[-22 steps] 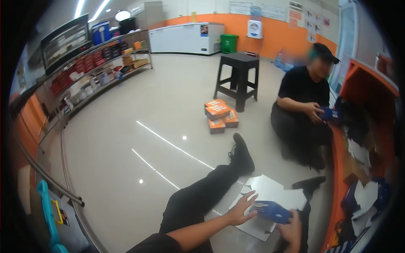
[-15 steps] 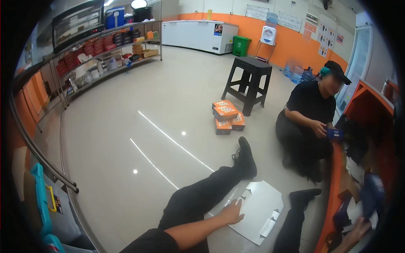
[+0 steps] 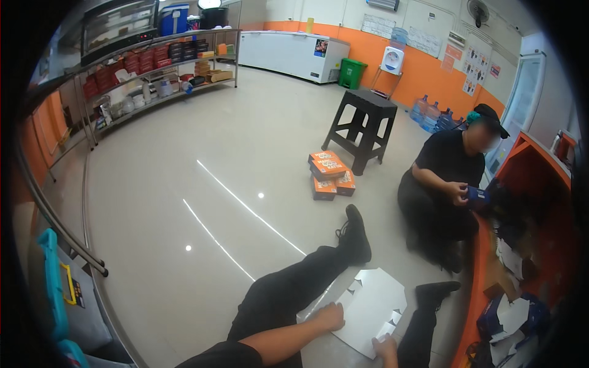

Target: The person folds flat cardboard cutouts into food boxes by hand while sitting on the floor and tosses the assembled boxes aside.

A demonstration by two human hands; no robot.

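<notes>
A flat white cardboard box blank [image 3: 372,300], with cut tabs along its sides, lies on the floor between my outstretched legs. My left hand [image 3: 329,317] is closed at its left edge, fingers curled over the side flap. At the lower right edge, my right hand [image 3: 385,348] pinches the flap by the small tabs. Both hands touch the cardboard. Part of the right hand is cut off by my leg and the picture's lower edge.
To the right, a person [image 3: 451,165] crouches, holding a dark blue box [image 3: 477,197] by an orange cabinet [image 3: 472,300] with blue and white cartons [image 3: 514,316] inside. Ahead are stacked orange boxes [image 3: 327,164] and a black stool [image 3: 368,107]. A metal shelf [image 3: 165,89] stands left.
My right hand has come from the orange cabinet to the white cardboard; the blue carton near it now lies in the cabinet. My left hand has curled more tightly at the cardboard's edge.
</notes>
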